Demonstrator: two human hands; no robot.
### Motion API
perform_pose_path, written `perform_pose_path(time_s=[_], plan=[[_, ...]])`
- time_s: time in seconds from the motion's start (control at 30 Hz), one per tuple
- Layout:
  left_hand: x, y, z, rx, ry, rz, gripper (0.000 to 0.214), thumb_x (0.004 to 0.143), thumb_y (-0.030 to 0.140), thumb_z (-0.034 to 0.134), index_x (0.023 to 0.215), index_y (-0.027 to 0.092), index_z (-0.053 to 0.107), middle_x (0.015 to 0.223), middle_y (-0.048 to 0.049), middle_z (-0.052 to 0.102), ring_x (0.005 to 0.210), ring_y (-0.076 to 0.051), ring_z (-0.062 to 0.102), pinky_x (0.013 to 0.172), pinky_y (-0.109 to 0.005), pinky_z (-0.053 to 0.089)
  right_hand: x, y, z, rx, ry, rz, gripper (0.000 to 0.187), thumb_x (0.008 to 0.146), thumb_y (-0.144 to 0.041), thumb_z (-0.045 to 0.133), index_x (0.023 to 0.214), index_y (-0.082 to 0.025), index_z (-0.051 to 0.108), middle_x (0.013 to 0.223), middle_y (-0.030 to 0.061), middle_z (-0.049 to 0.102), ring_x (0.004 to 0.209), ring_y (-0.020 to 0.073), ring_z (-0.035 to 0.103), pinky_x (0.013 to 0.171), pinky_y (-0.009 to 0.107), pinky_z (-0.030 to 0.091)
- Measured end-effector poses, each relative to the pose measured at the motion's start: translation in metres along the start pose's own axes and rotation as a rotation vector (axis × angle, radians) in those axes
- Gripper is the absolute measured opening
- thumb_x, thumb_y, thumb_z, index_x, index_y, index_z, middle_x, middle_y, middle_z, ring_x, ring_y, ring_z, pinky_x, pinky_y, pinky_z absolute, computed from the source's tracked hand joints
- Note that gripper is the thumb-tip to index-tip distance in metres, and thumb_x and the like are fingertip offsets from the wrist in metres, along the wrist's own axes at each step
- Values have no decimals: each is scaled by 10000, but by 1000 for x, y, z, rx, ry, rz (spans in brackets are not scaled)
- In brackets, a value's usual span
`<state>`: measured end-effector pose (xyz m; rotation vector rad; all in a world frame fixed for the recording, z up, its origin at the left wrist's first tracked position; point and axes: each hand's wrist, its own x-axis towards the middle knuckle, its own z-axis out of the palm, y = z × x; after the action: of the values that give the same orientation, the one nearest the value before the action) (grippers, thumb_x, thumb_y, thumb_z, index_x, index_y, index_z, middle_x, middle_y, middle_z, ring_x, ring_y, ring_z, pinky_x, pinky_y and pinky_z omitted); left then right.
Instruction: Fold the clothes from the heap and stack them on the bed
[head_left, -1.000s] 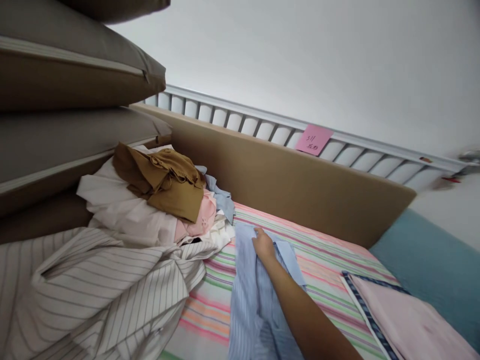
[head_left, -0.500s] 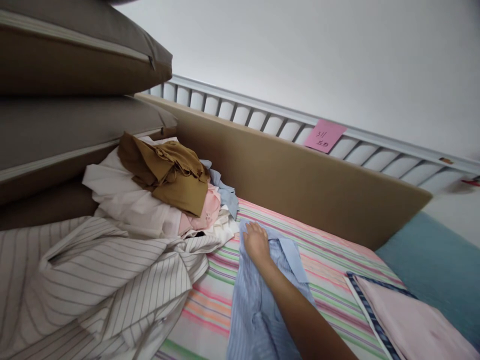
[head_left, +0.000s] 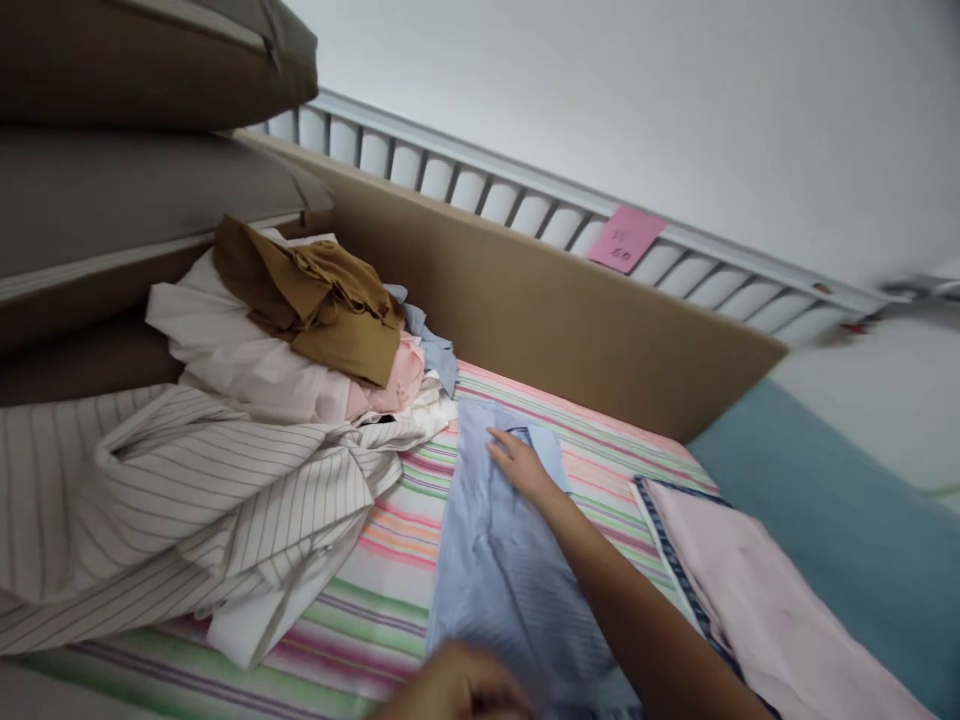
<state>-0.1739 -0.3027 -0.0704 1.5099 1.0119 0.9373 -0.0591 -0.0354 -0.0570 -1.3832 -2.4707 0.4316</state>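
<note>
A light-blue, finely striped shirt (head_left: 480, 560) lies lengthwise on the striped bed sheet (head_left: 360, 600), its far end near a brown panel. My right hand (head_left: 519, 466) rests on the upper part of this shirt, fingers stretched out toward the left, beside a paler flap of the cloth. At the bottom edge my left hand (head_left: 457, 688) appears, blurred and partly cut off, over the shirt's near end; its fingers cannot be made out clearly. Left of the shirt spreads a white garment with dark pinstripes (head_left: 247, 500), rumpled.
Behind the pinstriped garment sits a heap with a mustard-brown garment (head_left: 322, 300) on top. Thick grey-brown cushions (head_left: 135, 190) are stacked at left. A brown panel (head_left: 525, 300) stands along the white rail. At right lie folded pink cloth (head_left: 765, 590) and a teal surface (head_left: 817, 490).
My left hand has come into view at the bottom. My right hand has shifted on the shirt, its fingers now pointing more to the left. The view has moved slightly.
</note>
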Motion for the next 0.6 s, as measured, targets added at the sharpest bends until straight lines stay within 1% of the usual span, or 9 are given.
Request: perform_pose_path(time_s=[0.07, 0.1, 0.17, 0.23, 0.3, 0.37, 0.43, 0.5, 0.6], plan=[[3, -1, -8, 104, 134, 19, 344, 924, 376, 357, 987, 188, 638, 959, -73, 663, 916, -188, 600, 851, -342, 475, -61, 23, -33, 4, 89, 57, 444, 834, -414, 415, 1198, -209, 565, 1236, 55, 591, 1157, 198, 516, 1011, 348, 371], [3, -6, -12, 194, 228, 38, 339, 922, 369, 358, 1001, 193, 636, 981, -78, 666, 943, -197, 597, 880, -353, 465, -95, 37, -49, -1, 136, 106, 453, 822, -435, 411, 1173, -206, 582, 1217, 58, 603, 1146, 204, 525, 1002, 355, 383], [2, -22, -15, 450, 387, 119, 306, 885, 366, 447, 1099, 214, 604, 1104, -85, 644, 1046, -221, 570, 949, -392, 437, -166, 67, -80, -20, 237, 238, 488, 802, -467, 378, 1122, -181, 611, 1181, 83, 623, 1115, 222, 549, 981, 378, 408], [-4, -46, -12, 680, 463, 213, 374, 853, 387, 503, 1188, 228, 557, 1208, -83, 604, 1117, -232, 546, 969, -403, 438, -236, 96, -103, -35, 330, 385, 518, 769, -480, 352, 1046, -151, 640, 1101, 121, 659, 1039, 253, 597, 936, 415, 446], [-12, -71, -4, 883, 480, 280, 462, 835, 426, 524, 1261, 247, 500, 1274, -65, 567, 1172, -239, 516, 959, -397, 455, -295, 119, -113, -34, 390, 500, 513, 722, -488, 362, 956, -145, 664, 1012, 142, 690, 959, 279, 634, 879, 435, 482], [-22, -90, 5, 1058, 493, 318, 539, 826, 459, 523, 1316, 250, 441, 1311, -54, 537, 1209, -256, 485, 937, -411, 469, -336, 134, -106, 3, 411, 583, 486, 692, -488, 386, 920, -164, 667, 977, 130, 702, 935, 279, 645, 856, 418, 497], [-32, -100, 13, 1196, 496, 334, 581, 829, 480, 503, 1351, 247, 397, 1341, -55, 505, 1228, -278, 464, 931, -451, 461, -357, 140, -86, 65, 404, 643, 484, 703, -485, 393, 978, -181, 650, 1009, 111, 696, 951, 262, 643, 858, 386, 498], [-38, -100, 19, 1290, 476, 311, 580, 845, 485, 469, 1368, 255, 367, 1378, -53, 455, 1248, -286, 437, 951, -484, 431, -360, 137, -60, 82, 393, 639, 518, 726, -475, 410, 1102, -176, 602, 1114, 112, 655, 1027, 249, 611, 894, 370, 476], [-42, -90, 23, 1354, 421, 231, 549, 876, 470, 416, 1383, 280, 329, 1429, -43, 372, 1292, -272, 377, 991, -481, 388, -347, 118, -26, -57, 351, 544, 619, 707, -441, 522, 1249, -142, 504, 1293, 145, 527, 1202, 274, 477, 988, 400, 388]])
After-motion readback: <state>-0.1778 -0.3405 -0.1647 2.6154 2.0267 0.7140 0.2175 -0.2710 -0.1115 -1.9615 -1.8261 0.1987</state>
